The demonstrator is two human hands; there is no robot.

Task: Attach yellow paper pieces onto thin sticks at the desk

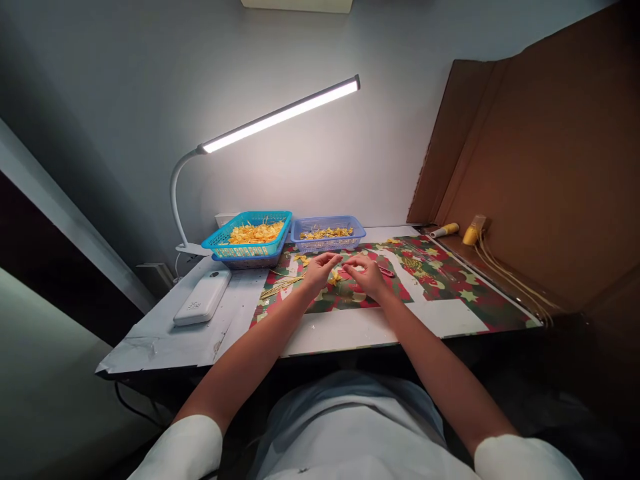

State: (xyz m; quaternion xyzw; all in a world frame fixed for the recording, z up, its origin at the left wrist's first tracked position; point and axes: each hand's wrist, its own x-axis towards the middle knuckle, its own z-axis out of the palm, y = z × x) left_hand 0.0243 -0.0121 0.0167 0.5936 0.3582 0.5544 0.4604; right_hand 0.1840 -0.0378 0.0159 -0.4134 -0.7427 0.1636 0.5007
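My hands: left hand (321, 273) and right hand (366, 276) close together over the table (160, 343), fingertips pinched. Too small to tell what they grip, if anything. Yellow piece (335, 278) just below, between them; can't tell if hanging or lying. Pink-red tool (387, 272) right of my right hand. Teal basket (245, 251) and purple basket (327, 245), both with yellow pieces, behind.
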